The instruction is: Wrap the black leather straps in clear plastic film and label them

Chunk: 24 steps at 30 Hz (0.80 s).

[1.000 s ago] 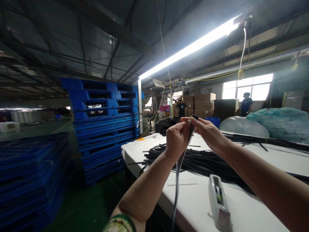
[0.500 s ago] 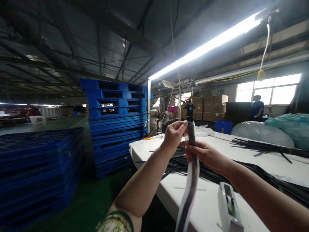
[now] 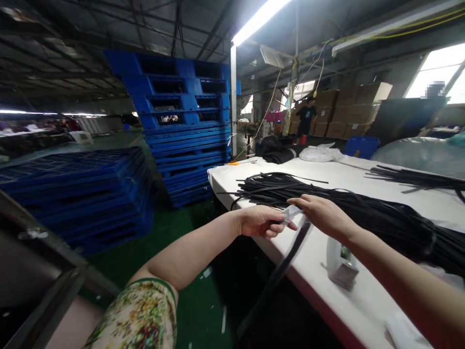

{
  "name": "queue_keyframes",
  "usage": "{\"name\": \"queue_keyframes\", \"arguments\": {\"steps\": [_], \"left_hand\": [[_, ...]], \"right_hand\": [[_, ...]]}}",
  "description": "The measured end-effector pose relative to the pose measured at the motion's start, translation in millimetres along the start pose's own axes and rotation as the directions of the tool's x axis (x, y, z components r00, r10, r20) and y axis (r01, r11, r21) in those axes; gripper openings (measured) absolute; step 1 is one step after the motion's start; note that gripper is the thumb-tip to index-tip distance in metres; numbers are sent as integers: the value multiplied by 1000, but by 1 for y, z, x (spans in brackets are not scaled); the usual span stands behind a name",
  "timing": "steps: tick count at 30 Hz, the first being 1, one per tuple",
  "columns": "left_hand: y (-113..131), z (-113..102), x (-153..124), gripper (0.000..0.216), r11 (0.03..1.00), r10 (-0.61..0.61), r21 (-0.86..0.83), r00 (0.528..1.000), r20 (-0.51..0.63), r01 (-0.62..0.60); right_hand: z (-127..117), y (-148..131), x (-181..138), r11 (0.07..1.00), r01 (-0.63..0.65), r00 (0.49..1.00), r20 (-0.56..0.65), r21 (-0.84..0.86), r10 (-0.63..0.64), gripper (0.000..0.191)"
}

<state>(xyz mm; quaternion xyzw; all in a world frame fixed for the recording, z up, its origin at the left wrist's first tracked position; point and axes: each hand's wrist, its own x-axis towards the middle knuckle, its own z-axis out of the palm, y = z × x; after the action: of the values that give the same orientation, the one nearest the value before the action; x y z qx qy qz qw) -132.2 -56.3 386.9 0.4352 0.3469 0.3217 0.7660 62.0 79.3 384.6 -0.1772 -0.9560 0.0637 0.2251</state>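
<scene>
From the head camera, my left hand [image 3: 259,222] was curled, thumb and fingertips pinched together on the end of a clear sleeve [image 3: 291,212]. My right hand [image 3: 321,215] met it from the other side, its fingertips closed on the same end, so the two hands were almost touching over the near edge of the white table [image 3: 308,271]. A black strip [image 3: 276,276] ran out of the sleeve and hung down and to the left, past the table edge toward the green floor.

Just beyond my hands a thick bundle of black strips [image 3: 337,201] lay across the table. A white tape dispenser [image 3: 339,264] stood by my right wrist. Stacked blue pallets [image 3: 185,121] rose beyond the table's left end, and a person [image 3: 305,116] stood far back by cardboard boxes [image 3: 348,109].
</scene>
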Motion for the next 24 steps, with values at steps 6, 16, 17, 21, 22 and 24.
{"name": "queue_keyframes", "arguments": {"steps": [6,16,17,21,22,24], "left_hand": [[-1,6,4,26,850,525,80,824,-213,-521],[-79,-4,7,45,455,515,876,849,-113,-159],[-82,2,7,46,544,481,827,861,-167,-143],[-75,19,11,50,912,307,374,886,-347,-169],[-71,21,11,50,939,306,267,884,-354,-218],[-63,26,13,53,943,332,156,871,-362,-294]], "right_hand": [[85,-69,-37,604,-331,943,246,725,222,39],[57,-42,-58,-72,-380,841,376,922,389,35],[59,-31,-54,5,-414,835,378,910,400,37],[85,-25,-47,511,-394,832,61,764,551,37],[93,-33,-47,597,-330,854,-38,731,518,41],[109,-56,-51,602,-214,927,-35,769,374,39]]}}
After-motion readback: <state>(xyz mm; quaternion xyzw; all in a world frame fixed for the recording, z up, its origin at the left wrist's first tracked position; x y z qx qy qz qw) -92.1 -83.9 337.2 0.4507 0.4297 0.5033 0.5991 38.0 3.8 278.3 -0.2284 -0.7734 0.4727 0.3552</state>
